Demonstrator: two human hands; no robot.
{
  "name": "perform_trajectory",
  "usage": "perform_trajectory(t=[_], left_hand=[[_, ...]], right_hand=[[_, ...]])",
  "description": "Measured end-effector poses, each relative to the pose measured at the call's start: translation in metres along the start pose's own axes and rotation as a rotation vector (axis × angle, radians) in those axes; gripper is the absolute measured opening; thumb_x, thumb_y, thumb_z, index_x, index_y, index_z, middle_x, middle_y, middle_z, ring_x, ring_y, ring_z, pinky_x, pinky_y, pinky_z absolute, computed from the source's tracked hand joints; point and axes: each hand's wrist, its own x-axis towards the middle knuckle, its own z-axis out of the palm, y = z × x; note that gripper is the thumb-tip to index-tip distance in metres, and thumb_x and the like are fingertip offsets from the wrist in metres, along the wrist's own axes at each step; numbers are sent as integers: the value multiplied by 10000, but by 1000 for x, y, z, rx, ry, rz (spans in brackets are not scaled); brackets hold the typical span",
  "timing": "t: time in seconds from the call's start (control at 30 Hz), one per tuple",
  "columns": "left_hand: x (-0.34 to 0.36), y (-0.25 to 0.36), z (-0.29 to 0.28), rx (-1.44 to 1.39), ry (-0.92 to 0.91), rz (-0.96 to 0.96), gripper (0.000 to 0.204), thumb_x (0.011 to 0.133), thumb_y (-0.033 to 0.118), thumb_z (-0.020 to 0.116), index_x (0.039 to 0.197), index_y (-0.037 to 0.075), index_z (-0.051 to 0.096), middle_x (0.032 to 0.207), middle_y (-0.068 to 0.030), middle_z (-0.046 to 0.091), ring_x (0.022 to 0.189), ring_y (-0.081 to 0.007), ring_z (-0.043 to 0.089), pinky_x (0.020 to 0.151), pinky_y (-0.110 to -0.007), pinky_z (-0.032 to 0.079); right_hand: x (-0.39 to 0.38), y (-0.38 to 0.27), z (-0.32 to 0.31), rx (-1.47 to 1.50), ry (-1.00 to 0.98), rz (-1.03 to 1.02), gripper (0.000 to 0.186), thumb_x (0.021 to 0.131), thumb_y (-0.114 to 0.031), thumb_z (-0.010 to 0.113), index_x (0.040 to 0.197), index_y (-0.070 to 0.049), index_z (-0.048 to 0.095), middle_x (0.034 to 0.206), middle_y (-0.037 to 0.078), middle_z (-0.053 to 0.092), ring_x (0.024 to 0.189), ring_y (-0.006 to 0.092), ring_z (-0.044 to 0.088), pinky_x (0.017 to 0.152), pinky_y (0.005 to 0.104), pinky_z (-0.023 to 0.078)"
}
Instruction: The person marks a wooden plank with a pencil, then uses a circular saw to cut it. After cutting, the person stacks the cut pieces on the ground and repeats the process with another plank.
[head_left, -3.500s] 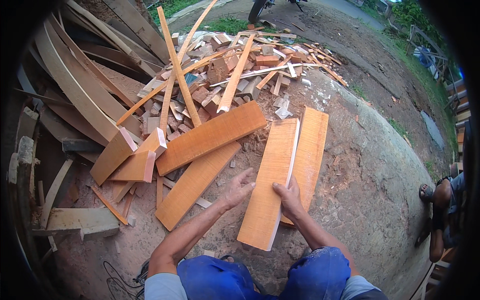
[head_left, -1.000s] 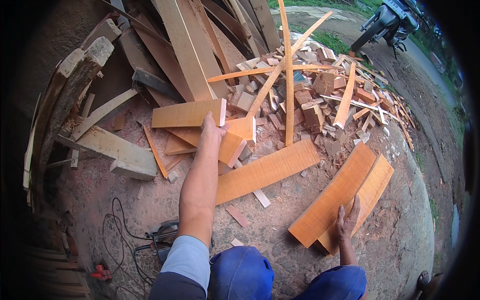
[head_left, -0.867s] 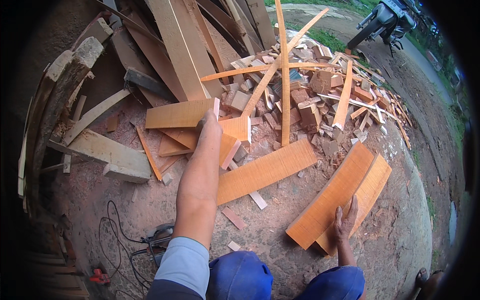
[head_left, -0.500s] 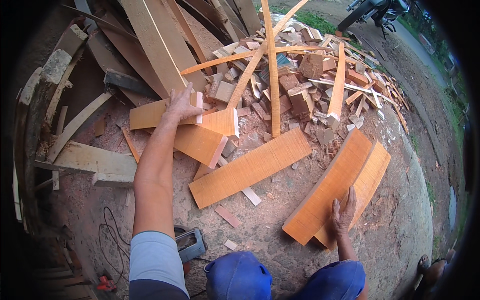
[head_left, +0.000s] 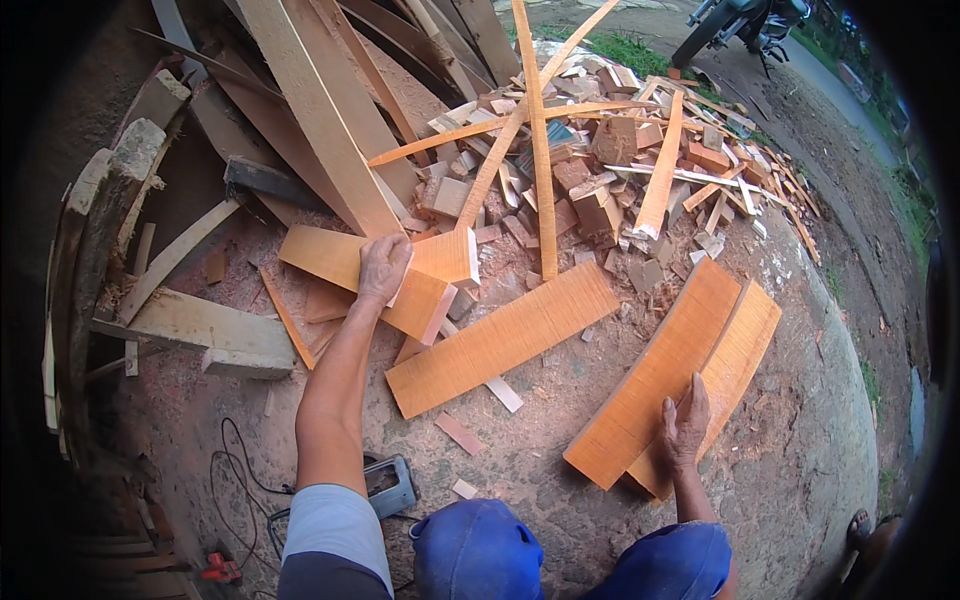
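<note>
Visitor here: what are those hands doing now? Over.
Left hand gripping leftmost orange board by its end. Right hand open at right-hand pair of boards. Offcuts heaped beyond.

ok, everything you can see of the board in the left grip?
The board is an orange-brown plank of what looks like sawn wood. In view it runs from upper left toward lower right, overlapping other orange boards. The left grip is curled over its right end, leaving only a pale sliver showing there. Its underside is hidden.
</note>
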Motion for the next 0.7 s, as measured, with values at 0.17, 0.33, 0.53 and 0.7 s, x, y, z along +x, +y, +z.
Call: perform_trajectory(t=[0.17, 0.33, 0.53, 0.7], left_hand=[[-6, 8, -5, 349, -106, -423, 702, 860, 688, 634, 1377, 213, 623, 1609, -177, 354, 1498, -386, 253, 1201, -629, 170], [-5, 14, -1, 115, 40, -910, 1147, 725, 701, 710, 1638, 224, 205, 1703, -202, -74, 1537, -527, -50, 1230, -650, 77], [-14, 11, 2, -188, 242, -1090, 1152, 690, 460, 779, 1589, -20, 242, 1619, -301, 117, 1462, -416, 322, 1193, -421, 354], [-50, 48, 14, -121, 124, -1073, 1205, 688, 491, 813, 1587, -46, 218, 1611, -273, 137, 1439, -416, 355, 1192, -489, 347]], right_hand=[[-1, 0, 0, -9, 0, -1, 712, 898, -216, 733, 1518, -36, 432, 1457, 224, 531, 1329, 395, 517, 1143, 484, 361], [1, 1, 1, 3, -10, 11, 716, 899, -229, 734, 1520, -43, 429, 1459, 215, 535, 1335, 381, 517, 1156, 501, 347], [1, -3, 0, -42, -50, 54, 723, 909, -275, 725, 1531, -69, 420, 1476, 196, 531, 1368, 363, 500, 1182, 534, 304], [2, -5, 1, -61, -43, 37, 722, 912, -265, 719, 1537, -74, 413, 1494, 189, 519, 1381, 356, 491, 1190, 535, 296]])
